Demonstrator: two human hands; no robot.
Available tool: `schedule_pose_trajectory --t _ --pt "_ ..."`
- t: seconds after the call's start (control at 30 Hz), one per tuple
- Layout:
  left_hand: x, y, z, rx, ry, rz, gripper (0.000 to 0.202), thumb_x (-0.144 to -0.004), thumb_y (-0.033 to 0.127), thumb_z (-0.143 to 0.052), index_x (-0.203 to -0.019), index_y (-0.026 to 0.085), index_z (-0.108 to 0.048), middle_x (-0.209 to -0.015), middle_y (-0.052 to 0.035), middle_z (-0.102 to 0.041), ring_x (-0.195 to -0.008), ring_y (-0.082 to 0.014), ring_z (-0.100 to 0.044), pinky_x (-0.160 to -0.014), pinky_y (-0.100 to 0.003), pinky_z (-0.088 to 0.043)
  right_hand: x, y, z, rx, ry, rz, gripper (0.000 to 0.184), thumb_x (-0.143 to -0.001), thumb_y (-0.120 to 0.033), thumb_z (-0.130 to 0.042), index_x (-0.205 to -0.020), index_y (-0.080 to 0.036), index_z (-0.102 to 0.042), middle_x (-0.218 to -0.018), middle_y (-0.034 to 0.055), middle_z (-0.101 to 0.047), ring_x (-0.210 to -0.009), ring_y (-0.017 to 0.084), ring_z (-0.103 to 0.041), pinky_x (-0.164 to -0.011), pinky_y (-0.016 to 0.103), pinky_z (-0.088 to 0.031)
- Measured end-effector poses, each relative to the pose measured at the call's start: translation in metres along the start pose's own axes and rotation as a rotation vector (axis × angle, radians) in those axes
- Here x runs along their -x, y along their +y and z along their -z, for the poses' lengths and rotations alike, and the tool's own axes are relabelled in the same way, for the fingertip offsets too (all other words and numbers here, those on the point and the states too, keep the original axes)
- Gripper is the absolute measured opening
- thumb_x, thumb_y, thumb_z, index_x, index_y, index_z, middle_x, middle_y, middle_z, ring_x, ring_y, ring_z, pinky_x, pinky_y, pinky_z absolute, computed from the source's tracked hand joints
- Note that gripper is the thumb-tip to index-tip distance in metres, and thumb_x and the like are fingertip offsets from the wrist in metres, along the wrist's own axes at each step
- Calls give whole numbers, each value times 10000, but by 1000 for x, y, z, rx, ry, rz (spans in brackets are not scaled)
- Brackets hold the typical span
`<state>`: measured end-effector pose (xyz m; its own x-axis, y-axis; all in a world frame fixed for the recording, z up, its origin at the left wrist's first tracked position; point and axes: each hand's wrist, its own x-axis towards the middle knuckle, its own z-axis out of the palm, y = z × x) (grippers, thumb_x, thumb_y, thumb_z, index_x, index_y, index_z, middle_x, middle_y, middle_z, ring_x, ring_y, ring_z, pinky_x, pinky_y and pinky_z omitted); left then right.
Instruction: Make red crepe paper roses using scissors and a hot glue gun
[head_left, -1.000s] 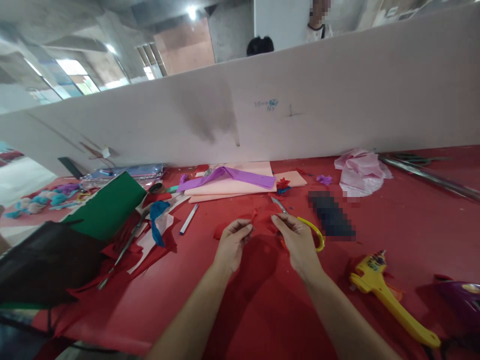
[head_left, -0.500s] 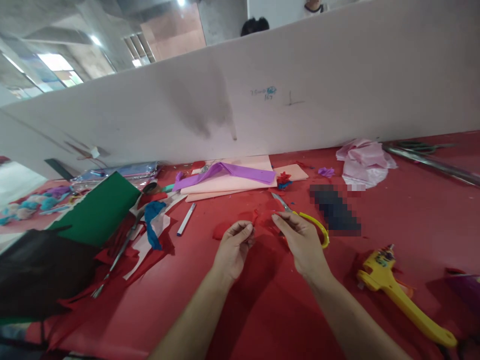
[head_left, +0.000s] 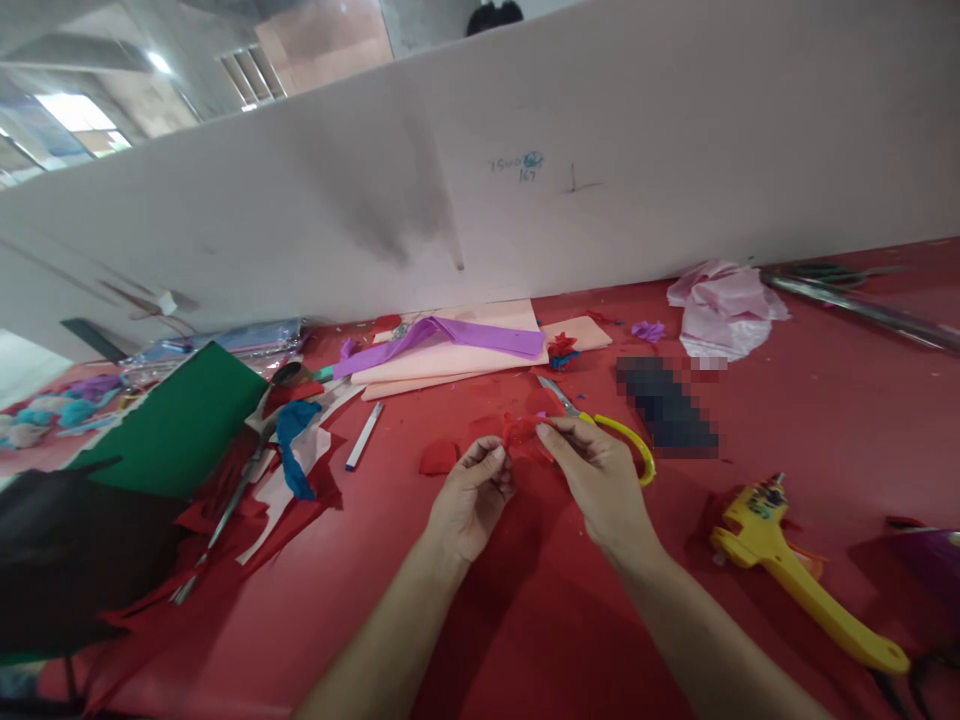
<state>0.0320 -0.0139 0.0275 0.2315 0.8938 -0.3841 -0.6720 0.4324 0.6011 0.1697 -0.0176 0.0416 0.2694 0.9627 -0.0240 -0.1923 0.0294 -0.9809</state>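
Left hand (head_left: pixel 471 495) and right hand (head_left: pixel 600 478), fingertips pinched closed, hold thin red paper-like or cloth scrap (head_left: pixel 517 432); likely light, soft, tearable; grip edges.

on the red table (head_left: pixel 289 590) lie yellow-handled scissors (head_left: pixel 639 443), a pen (head_left: pixel 364 437), a glue gun (head_left: pixel 810 590).

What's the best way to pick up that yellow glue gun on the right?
Probably by the middle of its long handle, with the right hand coming from the near side. The yellow glue gun lies with that handle slanting back toward the person, while its tip points away and might be hot.
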Motion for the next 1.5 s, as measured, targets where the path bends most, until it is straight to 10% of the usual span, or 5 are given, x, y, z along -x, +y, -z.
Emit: schedule_pose_trajectory --t 1.5 --pt "-6 -5 1 -54 -14 -134 189 -585 143 -806 -746 149 -707 -689 19 -627 -605 -52 -531 -635 -185 -433 10 -10 0 329 -83 157 193 -833 -343 -590 -904 -200 -699 -850 39 -721 -775 188 -659 -720 298 -495"
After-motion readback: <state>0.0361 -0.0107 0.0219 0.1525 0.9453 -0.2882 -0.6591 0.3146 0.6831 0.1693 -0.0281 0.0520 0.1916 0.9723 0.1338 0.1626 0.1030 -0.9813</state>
